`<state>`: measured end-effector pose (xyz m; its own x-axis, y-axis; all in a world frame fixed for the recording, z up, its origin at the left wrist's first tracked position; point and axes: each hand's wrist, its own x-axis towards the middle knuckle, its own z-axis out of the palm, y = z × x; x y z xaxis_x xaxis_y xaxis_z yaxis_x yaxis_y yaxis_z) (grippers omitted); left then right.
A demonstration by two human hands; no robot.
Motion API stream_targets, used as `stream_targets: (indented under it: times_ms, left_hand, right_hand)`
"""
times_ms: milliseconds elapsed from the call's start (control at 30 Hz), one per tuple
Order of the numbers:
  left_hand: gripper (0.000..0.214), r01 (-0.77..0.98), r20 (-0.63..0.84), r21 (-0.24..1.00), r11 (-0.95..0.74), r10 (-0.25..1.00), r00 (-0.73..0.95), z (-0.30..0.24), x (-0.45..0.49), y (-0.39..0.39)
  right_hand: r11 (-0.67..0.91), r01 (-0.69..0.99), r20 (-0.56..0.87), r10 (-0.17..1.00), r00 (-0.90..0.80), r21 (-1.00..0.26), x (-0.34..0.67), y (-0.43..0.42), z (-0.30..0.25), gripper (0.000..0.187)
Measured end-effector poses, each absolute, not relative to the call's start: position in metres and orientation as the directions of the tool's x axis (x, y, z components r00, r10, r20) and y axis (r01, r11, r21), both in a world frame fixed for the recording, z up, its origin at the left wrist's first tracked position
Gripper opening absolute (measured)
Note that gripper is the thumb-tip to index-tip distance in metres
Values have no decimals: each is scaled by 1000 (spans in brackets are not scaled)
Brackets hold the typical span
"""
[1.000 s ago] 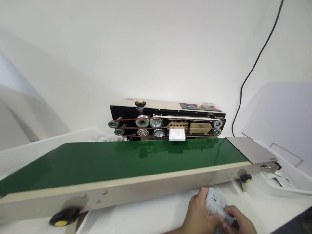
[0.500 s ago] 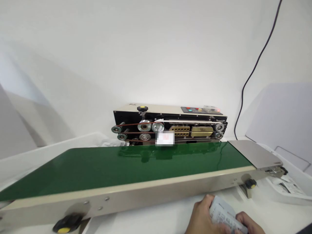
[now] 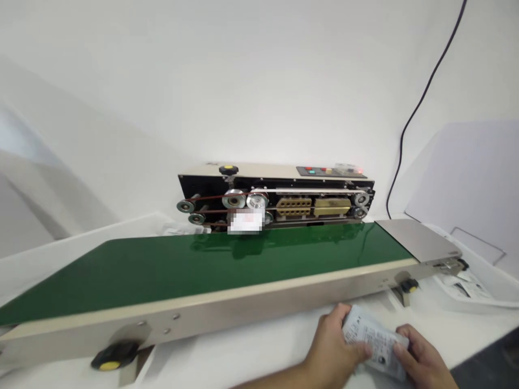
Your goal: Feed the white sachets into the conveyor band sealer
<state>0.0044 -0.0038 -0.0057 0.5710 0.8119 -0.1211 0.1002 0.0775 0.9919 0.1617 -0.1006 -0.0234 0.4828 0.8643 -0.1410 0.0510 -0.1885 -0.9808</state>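
Observation:
At the bottom right, both hands hold one small white printed pouch (image 3: 375,340) just in front of the conveyor. My left hand (image 3: 332,348) grips its left end with fingers curled round it. My right hand (image 3: 421,359) pinches its right end. Behind them runs the green conveyor belt (image 3: 203,267) of a band sealing machine (image 3: 279,197). A small white packet (image 3: 244,221) stands on the belt's far edge, against the sealer's rollers.
A steel plate (image 3: 417,243) ends the belt at the right, above a white tray (image 3: 478,283) holding printed pouches. Another white bin (image 3: 81,237) sits at the far left. A black cable (image 3: 421,102) hangs down the white wall. Yellow-capped knobs (image 3: 115,356) stick out below the frame.
The white packet on the belt has travelled left along the sealer. My hands have kept hold of the pouch, which now shows more fully, and the view has shifted slightly.

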Motion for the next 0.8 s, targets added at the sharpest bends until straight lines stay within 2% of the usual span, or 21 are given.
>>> stream_targets:
  times_ms: [133,300,600,800]
  left_hand:
    - [36,98,-60,995,5,821,567,3,3,-6]
    - [38,65,-96,995,71,781,618,3,2,-3]
    - [33,38,-29,999,7,774,633,0,1,-2]
    - [31,64,-35,998,-6,779,626,1,1,-3]
  right_hand:
    - [-220,112,-148,882,448,-969,152,-103,-6,51]
    - [-185,15,-160,885,436,-983,144,-102,1,43]
    - [-85,-116,-131,868,479,-990,149,-101,-10,37]
    - [-93,-144,-152,859,489,-985,147,-102,-7,37]
